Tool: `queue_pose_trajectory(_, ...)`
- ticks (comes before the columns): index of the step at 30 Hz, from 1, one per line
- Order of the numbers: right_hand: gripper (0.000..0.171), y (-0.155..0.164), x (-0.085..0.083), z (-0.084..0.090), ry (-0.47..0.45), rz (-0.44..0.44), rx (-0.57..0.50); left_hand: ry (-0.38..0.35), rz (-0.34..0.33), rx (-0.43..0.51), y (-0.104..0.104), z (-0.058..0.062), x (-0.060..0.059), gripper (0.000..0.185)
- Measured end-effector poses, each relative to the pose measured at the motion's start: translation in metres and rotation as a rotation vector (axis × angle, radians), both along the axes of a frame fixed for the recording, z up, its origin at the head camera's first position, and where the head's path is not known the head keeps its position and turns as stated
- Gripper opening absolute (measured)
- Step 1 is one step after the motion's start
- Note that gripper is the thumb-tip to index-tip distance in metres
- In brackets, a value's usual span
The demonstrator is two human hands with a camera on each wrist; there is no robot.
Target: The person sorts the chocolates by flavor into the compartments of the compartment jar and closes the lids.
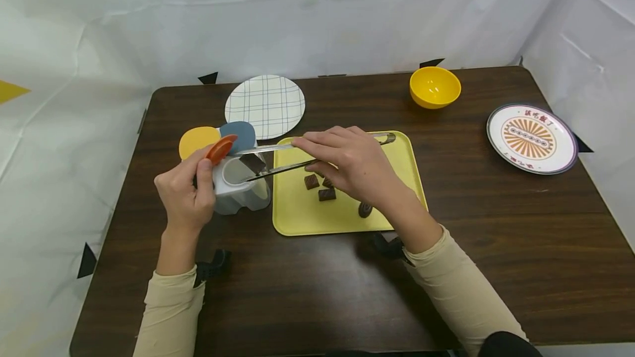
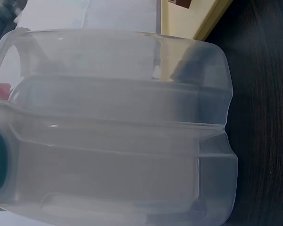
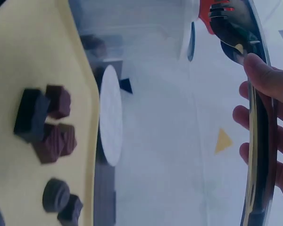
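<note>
**A:** Head view: a pair of metal tongs (image 1: 278, 157) is gripped in the right hand (image 1: 347, 164), fingers curled over both arms, and a dark chocolate piece (image 1: 254, 163) is pinched at the tips, just above the mouth of a translucent plastic container (image 1: 240, 189). The container is steadied by the left hand (image 1: 186, 194), whose thumb holds back an orange flip lid (image 1: 221, 149). What might go wrong?

**B:** The piece could be lost, judging by how little of it is caught at the tips; were the squeeze eased too soon, it might strike the rim and fall onto the table (image 1: 496, 225). The lid could also snap down on the tongs if the thumb slipped. Under the right wrist, more chocolates (image 1: 319, 187) are left on a yellow tray (image 1: 397, 147).

**A:** Left wrist view?

**B:** Only the container wall (image 2: 122, 132) is shown, filling the frame; no fingers are seen, so the grasp cannot be told here.

**A:** Right wrist view?

**B:** Fingertips (image 3: 269, 77) are pressed along the tong arm (image 3: 257, 141), the hand closed on it. Chocolates (image 3: 45, 120) lie on the tray (image 3: 37, 42) well clear of that hand.
</note>
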State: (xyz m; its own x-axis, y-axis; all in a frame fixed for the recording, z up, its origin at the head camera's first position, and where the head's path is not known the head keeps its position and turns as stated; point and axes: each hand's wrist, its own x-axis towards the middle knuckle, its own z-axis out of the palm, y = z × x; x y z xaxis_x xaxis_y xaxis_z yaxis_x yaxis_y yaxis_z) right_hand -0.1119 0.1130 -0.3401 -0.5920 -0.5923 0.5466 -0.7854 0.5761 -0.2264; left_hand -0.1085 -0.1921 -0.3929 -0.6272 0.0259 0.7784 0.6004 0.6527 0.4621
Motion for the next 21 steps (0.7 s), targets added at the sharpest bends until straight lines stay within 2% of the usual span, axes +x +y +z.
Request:
queue_pose_trajectory(8, 0.050, -0.021, -0.007, 0.001, -0.029, 0.030, 0.017, 0.002, 0.009, -0.016, 0.000, 0.000, 0.000, 0.043)
queue_pose_trajectory(21, 0.051, -0.024, -0.008, 0.000, -0.053, 0.032, 0.054, 0.012, 0.010, -0.012, 0.001, -0.001, 0.000, 0.042)
